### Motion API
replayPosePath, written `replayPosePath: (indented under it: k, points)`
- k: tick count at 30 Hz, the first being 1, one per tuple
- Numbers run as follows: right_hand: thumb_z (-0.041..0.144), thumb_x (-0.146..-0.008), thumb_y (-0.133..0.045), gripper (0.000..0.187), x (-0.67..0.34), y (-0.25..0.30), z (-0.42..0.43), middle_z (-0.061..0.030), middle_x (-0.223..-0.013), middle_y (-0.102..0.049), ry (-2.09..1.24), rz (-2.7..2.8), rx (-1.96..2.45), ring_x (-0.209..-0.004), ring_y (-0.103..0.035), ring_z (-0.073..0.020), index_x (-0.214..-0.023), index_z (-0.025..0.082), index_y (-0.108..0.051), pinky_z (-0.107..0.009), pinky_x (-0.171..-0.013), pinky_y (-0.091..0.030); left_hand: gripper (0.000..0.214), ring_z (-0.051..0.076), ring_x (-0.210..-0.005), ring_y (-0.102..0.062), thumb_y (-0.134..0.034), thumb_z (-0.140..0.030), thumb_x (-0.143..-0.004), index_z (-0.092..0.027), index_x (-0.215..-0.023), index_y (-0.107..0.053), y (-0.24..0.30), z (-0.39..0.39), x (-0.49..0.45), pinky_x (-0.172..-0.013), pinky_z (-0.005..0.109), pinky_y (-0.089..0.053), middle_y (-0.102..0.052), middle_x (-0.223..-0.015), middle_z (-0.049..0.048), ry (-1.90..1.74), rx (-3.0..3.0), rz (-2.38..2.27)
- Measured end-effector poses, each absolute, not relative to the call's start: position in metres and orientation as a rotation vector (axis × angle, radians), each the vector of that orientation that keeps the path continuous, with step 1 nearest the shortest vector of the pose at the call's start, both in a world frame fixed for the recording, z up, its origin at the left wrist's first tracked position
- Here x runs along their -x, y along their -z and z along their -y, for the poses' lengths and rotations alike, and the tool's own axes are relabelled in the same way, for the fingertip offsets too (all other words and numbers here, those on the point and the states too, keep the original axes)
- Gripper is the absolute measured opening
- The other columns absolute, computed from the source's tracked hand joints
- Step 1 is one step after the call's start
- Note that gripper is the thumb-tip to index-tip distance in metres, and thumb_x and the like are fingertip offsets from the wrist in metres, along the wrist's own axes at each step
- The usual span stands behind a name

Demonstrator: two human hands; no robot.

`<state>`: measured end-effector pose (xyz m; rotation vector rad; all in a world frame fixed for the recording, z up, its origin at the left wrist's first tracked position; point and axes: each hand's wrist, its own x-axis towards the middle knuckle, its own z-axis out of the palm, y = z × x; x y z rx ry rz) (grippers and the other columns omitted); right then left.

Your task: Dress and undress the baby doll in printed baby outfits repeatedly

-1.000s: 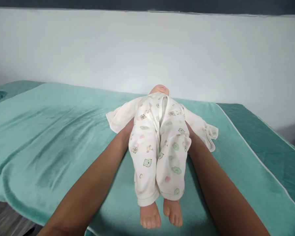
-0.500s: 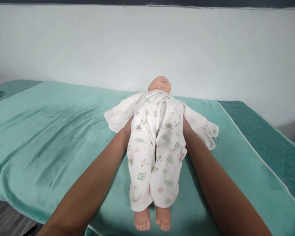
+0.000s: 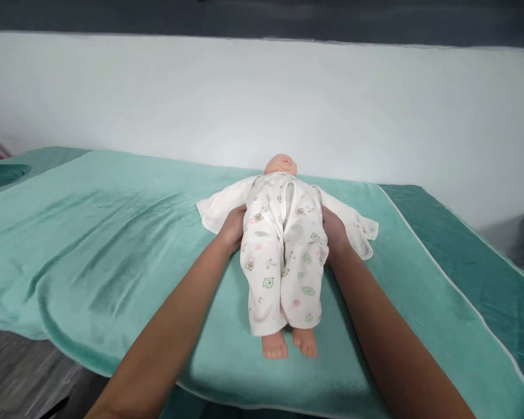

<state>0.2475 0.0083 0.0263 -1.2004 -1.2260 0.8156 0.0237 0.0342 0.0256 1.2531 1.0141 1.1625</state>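
Note:
A baby doll [image 3: 280,166] lies on its back, feet towards me. It wears white trousers [image 3: 266,256] printed with green and pink figures, which reach high up its body. The white sleeves of its top [image 3: 227,203] spread out flat to both sides. Against the doll's side at the picture's left, my left hand [image 3: 234,227] is closed in, fingers mostly hidden behind the trousers. On the opposite side my right hand [image 3: 334,230] grips in the same way, its fingertips out of sight. Two bare doll feet [image 3: 275,345] stick out of the trouser legs.
A light green plush blanket [image 3: 113,233] covers the table, with wrinkles at the left. Darker green cloth [image 3: 471,250] shows along the right. Behind stands a white wall [image 3: 262,99] with a dark band on top. Grey floor [image 3: 17,372] is visible at lower left.
My view has tilted up and drawn back, so the doll appears smaller and more of my hands shows. Both hands stay at the doll's sides.

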Motion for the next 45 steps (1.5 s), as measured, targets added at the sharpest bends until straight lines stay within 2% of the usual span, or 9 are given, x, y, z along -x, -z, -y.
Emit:
replayPosePath:
  k: [4, 9, 13, 15, 23, 30, 37, 41, 45]
  points:
    - [0.045, -0.089, -0.061, 0.051, -0.234, -0.023, 0.056, -0.0066, -0.142, -0.061, -0.805, 1.105, 1.198, -0.130, -0.057, -0.0283, -0.136, 0.026, -0.059, -0.050, -0.110, -0.045, 0.036, 0.024, -0.108, -0.066, -0.054, -0.037, -0.089, -0.020, -0.116, -0.071, -0.021, 0.018, -0.008, -0.099, 0.040, -0.051, -0.073, -0.119, 0.0072, -1.282, -1.373, -1.173]
    - [0.034, -0.091, -0.063, 0.050, -0.209, -0.020, 0.153, -0.0056, -0.152, -0.050, -0.535, 1.432, 1.247, -0.140, -0.046, -0.0261, -0.140, 0.032, -0.052, -0.052, -0.118, -0.036, 0.026, 0.019, -0.094, -0.067, -0.052, -0.031, -0.091, -0.021, -0.110, -0.066, 0.000, 0.106, 0.014, -0.088, 0.034, -0.053, -0.072, -0.107, 0.0058, -1.227, -1.474, -1.260]
    - [0.023, -0.091, -0.060, 0.033, -0.188, -0.037, 0.196, -0.0068, -0.135, -0.062, -0.339, 1.806, 1.292, -0.127, -0.055, -0.0268, -0.123, 0.030, -0.060, -0.047, -0.105, -0.046, 0.028, 0.019, -0.103, -0.064, -0.054, -0.022, -0.088, -0.023, -0.115, -0.060, 0.014, 0.157, 0.021, -0.095, 0.036, -0.051, -0.066, -0.110, 0.0064, -1.181, -1.718, -1.193]
    - [0.014, -0.088, -0.058, 0.033, -0.178, -0.048, 0.203, -0.0073, -0.125, -0.066, -0.287, 1.965, 1.414, -0.116, -0.060, -0.0273, -0.119, 0.027, -0.060, -0.045, -0.096, -0.049, 0.035, 0.021, -0.111, -0.060, -0.057, -0.017, -0.084, -0.024, -0.118, -0.057, 0.017, 0.169, 0.020, -0.100, 0.039, -0.048, -0.063, -0.117, 0.0077, -1.149, -1.873, -1.211]
    - [0.007, -0.090, -0.054, 0.014, -0.155, -0.047, 0.186, -0.0076, -0.096, -0.068, 0.172, 2.225, 1.689, -0.091, -0.057, -0.0253, -0.088, 0.020, -0.060, -0.039, -0.078, -0.038, 0.012, 0.022, -0.093, -0.060, -0.053, -0.022, -0.090, -0.022, -0.102, -0.056, 0.014, 0.163, 0.008, -0.090, 0.041, -0.045, -0.064, -0.097, 0.0043, -1.165, -1.906, -1.322]
    - [0.006, -0.089, -0.055, 0.015, -0.149, -0.053, 0.197, -0.0022, -0.083, -0.064, 0.038, 2.079, 1.389, -0.082, -0.053, -0.0202, -0.093, 0.019, -0.060, -0.034, -0.079, -0.036, 0.023, 0.018, -0.106, -0.056, -0.058, -0.025, -0.091, -0.023, -0.114, -0.055, 0.006, 0.177, 0.019, -0.098, 0.034, -0.045, -0.058, -0.109, 0.0040, -1.257, -1.678, -1.029]
    - [0.008, -0.092, -0.051, 0.016, -0.138, -0.072, 0.202, -0.0023, -0.085, -0.063, -0.018, 2.060, 1.235, -0.080, -0.052, -0.0188, -0.095, 0.020, -0.061, -0.034, -0.080, -0.037, 0.021, 0.016, -0.097, -0.055, -0.062, -0.028, -0.090, -0.022, -0.108, -0.054, -0.007, 0.185, 0.005, -0.089, 0.030, -0.046, -0.056, -0.104, 0.0022, -1.289, -1.699, -1.065]
    - [0.009, -0.092, -0.051, 0.017, -0.145, -0.065, 0.201, -0.0029, -0.089, -0.063, 0.057, 2.120, 1.242, -0.082, -0.052, -0.0192, -0.096, 0.020, -0.063, -0.034, -0.078, -0.037, 0.006, 0.013, -0.082, -0.056, -0.055, -0.027, -0.094, -0.022, -0.097, -0.056, -0.004, 0.184, 0.002, -0.078, 0.025, -0.046, -0.060, -0.089, -0.0011, -1.297, -1.741, -1.187]
    - [0.008, -0.088, -0.058, 0.013, -0.154, -0.051, 0.205, -0.0032, -0.086, -0.062, 0.140, 2.111, 1.442, -0.082, -0.051, -0.0206, -0.091, 0.020, -0.061, -0.035, -0.076, -0.037, 0.009, 0.013, -0.080, -0.060, -0.050, -0.023, -0.096, -0.021, -0.097, -0.059, 0.003, 0.186, 0.007, -0.076, 0.024, -0.047, -0.064, -0.087, -0.0012, -1.341, -1.835, -1.230]
